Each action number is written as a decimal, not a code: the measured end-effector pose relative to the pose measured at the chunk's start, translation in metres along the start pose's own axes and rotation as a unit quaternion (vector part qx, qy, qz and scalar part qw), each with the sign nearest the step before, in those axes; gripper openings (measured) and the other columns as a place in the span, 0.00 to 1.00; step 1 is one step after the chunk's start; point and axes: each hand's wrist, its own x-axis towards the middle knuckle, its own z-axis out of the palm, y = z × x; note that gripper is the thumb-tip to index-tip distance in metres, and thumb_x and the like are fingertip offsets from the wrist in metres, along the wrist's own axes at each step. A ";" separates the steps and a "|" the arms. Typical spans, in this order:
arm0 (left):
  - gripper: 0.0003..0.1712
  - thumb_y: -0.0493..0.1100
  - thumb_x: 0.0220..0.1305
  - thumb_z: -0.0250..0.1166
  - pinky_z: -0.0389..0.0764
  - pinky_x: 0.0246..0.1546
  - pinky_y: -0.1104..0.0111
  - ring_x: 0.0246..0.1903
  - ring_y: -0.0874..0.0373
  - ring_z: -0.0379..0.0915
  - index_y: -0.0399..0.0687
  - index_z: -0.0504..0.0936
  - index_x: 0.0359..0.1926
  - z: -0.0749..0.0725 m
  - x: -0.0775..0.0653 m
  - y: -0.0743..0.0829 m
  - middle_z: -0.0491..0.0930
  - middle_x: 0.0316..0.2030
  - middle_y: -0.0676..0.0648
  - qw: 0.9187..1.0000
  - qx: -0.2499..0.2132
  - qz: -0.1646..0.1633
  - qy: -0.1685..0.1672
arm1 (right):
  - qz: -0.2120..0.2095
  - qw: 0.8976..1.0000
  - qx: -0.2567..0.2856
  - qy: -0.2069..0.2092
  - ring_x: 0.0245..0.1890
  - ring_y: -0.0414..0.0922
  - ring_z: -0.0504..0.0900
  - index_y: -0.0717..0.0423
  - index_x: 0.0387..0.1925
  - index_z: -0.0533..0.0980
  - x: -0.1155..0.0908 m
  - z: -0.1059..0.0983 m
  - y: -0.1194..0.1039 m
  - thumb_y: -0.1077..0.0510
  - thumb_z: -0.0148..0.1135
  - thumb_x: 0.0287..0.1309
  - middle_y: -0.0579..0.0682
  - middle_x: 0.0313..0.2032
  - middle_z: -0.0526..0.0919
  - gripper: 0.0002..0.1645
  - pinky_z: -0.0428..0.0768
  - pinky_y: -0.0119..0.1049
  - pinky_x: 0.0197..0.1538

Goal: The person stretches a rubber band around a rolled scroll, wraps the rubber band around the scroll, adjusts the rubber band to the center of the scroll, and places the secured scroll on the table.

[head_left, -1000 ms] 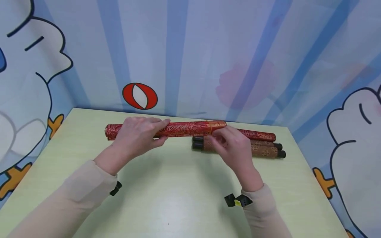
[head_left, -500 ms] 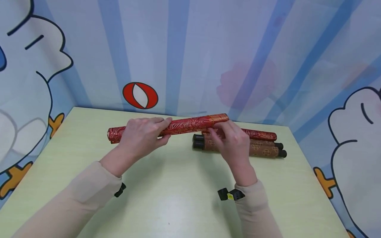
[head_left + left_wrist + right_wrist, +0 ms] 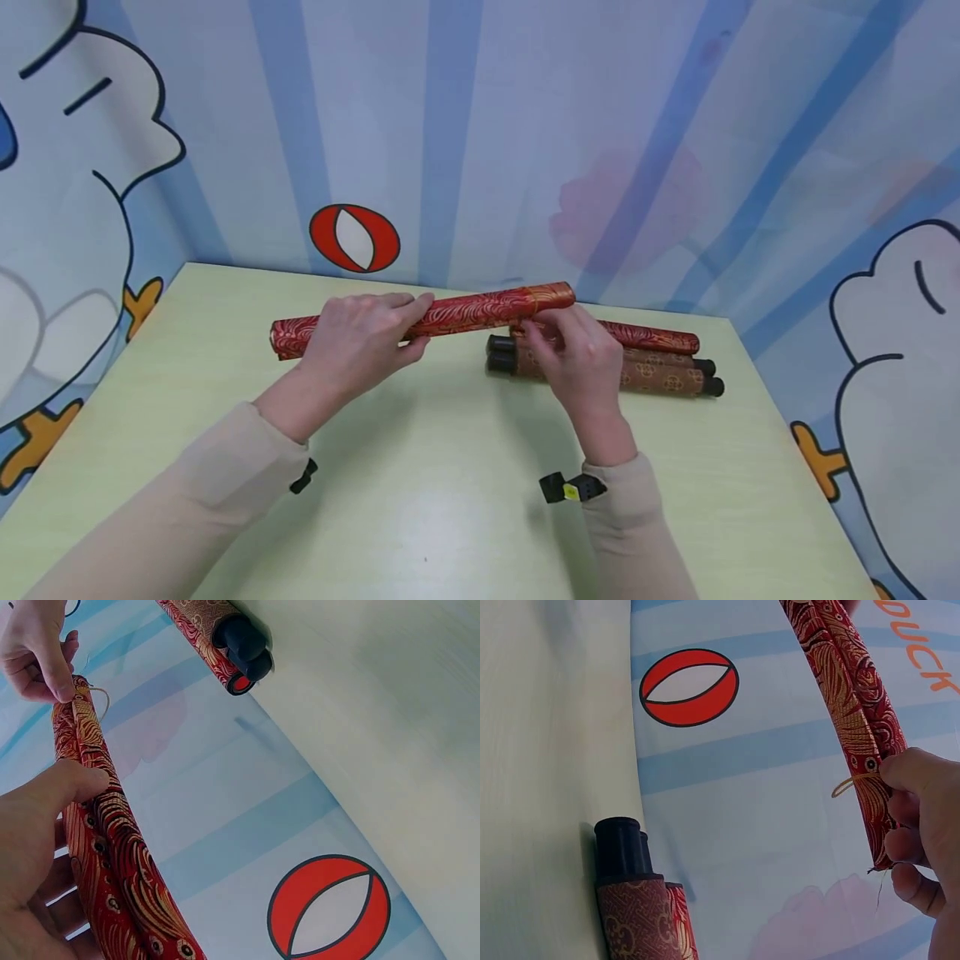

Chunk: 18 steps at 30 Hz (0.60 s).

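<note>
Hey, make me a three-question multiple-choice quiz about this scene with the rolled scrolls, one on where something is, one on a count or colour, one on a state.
1. Where do the brown scrolls lie?
A. on the table near the wall
B. in the left hand
C. on the floor

2. What colour are the brown scrolls' end caps?
A. white
B. black
C. green

3. How is the red scroll held?
A. flat on the table
B. standing upright
C. lifted in both hands

Answers:
1 A, brown scrolls rest on the table.
2 B, end caps are black.
3 C, left hand and right hand grip the red scroll.
</note>
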 end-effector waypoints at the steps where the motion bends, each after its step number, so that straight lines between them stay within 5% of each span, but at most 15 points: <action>1: 0.22 0.47 0.62 0.80 0.76 0.15 0.65 0.16 0.53 0.75 0.45 0.89 0.55 0.000 0.000 0.000 0.89 0.32 0.47 1.000 0.000 0.001 0.000 | 0.002 1.000 0.003 0.002 0.22 0.49 0.83 0.62 0.35 0.84 0.000 0.001 -0.001 0.63 0.79 0.60 0.56 0.28 0.86 0.08 0.81 0.42 0.23; 10: 0.22 0.47 0.61 0.80 0.73 0.14 0.67 0.15 0.54 0.73 0.46 0.89 0.54 -0.002 0.001 0.002 0.89 0.30 0.47 1.000 0.006 0.006 0.003 | 0.047 0.992 0.114 0.012 0.25 0.50 0.80 0.62 0.34 0.83 -0.002 0.007 -0.004 0.70 0.71 0.61 0.56 0.29 0.82 0.04 0.78 0.37 0.26; 18: 0.20 0.48 0.62 0.79 0.71 0.14 0.68 0.13 0.56 0.69 0.48 0.89 0.53 -0.004 0.002 0.003 0.87 0.27 0.49 1.000 0.009 -0.003 -0.012 | 0.109 0.945 0.306 0.033 0.44 0.49 0.82 0.67 0.38 0.83 -0.005 0.000 -0.014 0.72 0.66 0.66 0.62 0.42 0.84 0.02 0.81 0.30 0.49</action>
